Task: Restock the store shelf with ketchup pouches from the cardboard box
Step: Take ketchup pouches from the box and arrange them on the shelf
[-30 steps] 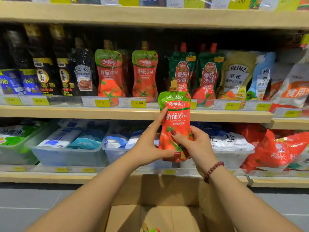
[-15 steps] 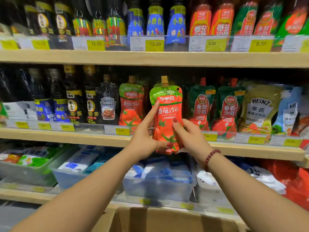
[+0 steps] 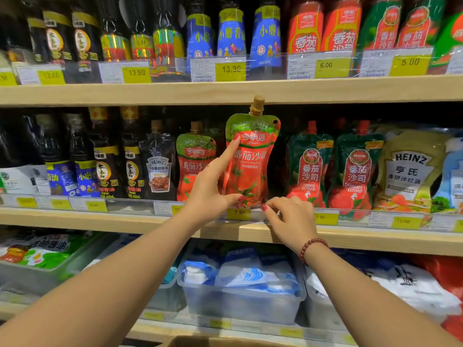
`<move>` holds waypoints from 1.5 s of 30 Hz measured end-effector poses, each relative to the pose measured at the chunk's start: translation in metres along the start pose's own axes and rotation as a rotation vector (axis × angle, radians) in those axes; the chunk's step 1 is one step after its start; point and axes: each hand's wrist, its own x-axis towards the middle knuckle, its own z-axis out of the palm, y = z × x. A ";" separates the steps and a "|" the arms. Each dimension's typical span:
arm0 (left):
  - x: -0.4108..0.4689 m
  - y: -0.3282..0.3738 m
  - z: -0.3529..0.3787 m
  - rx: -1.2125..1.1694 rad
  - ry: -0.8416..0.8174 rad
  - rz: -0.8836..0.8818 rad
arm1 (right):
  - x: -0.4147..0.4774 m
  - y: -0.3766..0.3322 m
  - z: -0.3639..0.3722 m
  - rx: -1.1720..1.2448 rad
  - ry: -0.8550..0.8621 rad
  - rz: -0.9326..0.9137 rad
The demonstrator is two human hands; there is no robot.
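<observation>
At centre frame, a ketchup pouch (image 3: 250,159) stands upright on the middle shelf (image 3: 100,219), pinched by the left hand (image 3: 210,194) along its left edge while the right hand (image 3: 290,219) grips its bottom corner.

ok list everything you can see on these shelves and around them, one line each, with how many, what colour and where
held ketchup pouch: one, red with green top, middle shelf centre, both hands on it
matching ketchup pouch: one showing, red and green, just left of it
dark green ketchup pouches: two, right of the held one
Heinz salad dressing pouch: one, olive and white, far right
Heinz black pouch: one, left of the ketchup
dark bottles: several, middle shelf left
blue bottles: three, top shelf centre
red pouches: two, top shelf right
clear bins: several, bottom shelf, white and blue bags inside
cardboard box: one, brown, bottom edge
left hand: on the pouch's left side
right hand: at its base
beaded bracelet: one, dark red, right wrist
</observation>
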 end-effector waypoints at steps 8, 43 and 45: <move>0.007 -0.031 0.018 0.099 0.065 0.041 | -0.002 0.002 0.008 -0.050 0.083 -0.029; 0.011 -0.059 0.021 0.232 -0.148 0.058 | -0.005 0.001 0.016 -0.155 0.130 -0.030; 0.009 -0.062 0.019 0.233 -0.122 0.043 | -0.005 0.002 0.016 -0.152 0.130 -0.033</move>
